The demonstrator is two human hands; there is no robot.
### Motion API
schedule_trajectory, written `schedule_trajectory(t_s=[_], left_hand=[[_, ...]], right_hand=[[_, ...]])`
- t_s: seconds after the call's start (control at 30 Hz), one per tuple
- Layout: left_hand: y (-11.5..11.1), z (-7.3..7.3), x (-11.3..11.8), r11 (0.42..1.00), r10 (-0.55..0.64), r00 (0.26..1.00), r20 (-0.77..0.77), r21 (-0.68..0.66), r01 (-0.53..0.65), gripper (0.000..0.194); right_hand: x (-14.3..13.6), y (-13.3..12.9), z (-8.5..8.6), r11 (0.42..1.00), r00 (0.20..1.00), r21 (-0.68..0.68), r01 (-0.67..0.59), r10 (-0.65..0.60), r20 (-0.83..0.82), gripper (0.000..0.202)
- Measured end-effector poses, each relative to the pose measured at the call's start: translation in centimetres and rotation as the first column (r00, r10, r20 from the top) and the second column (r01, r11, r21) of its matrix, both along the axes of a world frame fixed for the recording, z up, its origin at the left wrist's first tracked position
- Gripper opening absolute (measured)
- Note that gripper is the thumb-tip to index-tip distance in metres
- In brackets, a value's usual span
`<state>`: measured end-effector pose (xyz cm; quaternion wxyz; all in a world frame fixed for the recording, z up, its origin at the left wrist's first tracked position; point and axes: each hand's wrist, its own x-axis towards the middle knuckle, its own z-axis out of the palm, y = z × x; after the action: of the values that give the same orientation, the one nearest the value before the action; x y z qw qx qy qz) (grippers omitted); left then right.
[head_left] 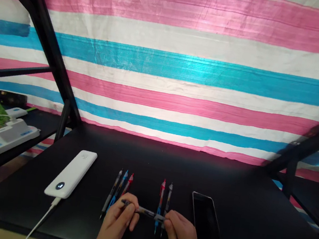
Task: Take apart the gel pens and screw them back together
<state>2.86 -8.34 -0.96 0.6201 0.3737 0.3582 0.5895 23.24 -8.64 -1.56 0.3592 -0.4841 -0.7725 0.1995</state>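
A dark grey pen [147, 212] is held sideways between my two hands, above the black table. My left hand [120, 219] pinches one end between thumb and fingers. The other end is in the closed fingers of my right hand [180, 232]. Behind my left hand lie a grey pen [112, 192], a blue pen [120, 187] and a red pen [128, 182], side by side. Near my right hand a red and blue pen [161, 199] lies beside another grey pen [168, 198], both partly covered by the held pen.
On the black table [148, 155], a white power bank [71, 174] with a cable lies left and a dark phone [207, 218] right. A power strip [0, 141] is on a side shelf. Black frame bars [46, 34] and a striped sheet [185, 67] stand behind.
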Motion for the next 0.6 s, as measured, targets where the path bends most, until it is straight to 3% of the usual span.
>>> schedule_trajectory(t_s=[0.17,0.27,0.33,0.43,0.6], left_hand=[[0.4,-0.2,-0.5,0.994,-0.027,0.996,-0.079,0.1,0.035,0.029],[0.7,0.3,0.1,0.991,0.102,0.988,-0.118,0.095,-0.091,0.025],[0.9,0.8,0.8,0.98,0.193,0.974,-0.121,0.064,-0.186,0.034],[1.4,1.3,1.6,0.976,0.215,0.972,-0.09,-0.005,-0.217,0.044],[2.3,1.3,1.4,0.968,0.25,0.968,-0.035,-0.027,-0.251,0.039]], right_hand=[[-0.3,-0.1,0.1,0.998,0.997,-0.058,0.01,-0.014,-0.07,0.041],[-1.2,-0.1,0.6,0.997,0.986,-0.058,0.053,-0.061,-0.155,0.042],[-2.0,0.0,0.7,0.996,0.976,-0.051,0.074,-0.082,-0.202,0.041],[-3.0,0.1,0.6,0.996,0.96,-0.012,0.091,-0.091,-0.263,0.038],[-3.4,-0.1,-0.2,0.988,0.926,0.009,0.156,-0.143,-0.349,0.035]])
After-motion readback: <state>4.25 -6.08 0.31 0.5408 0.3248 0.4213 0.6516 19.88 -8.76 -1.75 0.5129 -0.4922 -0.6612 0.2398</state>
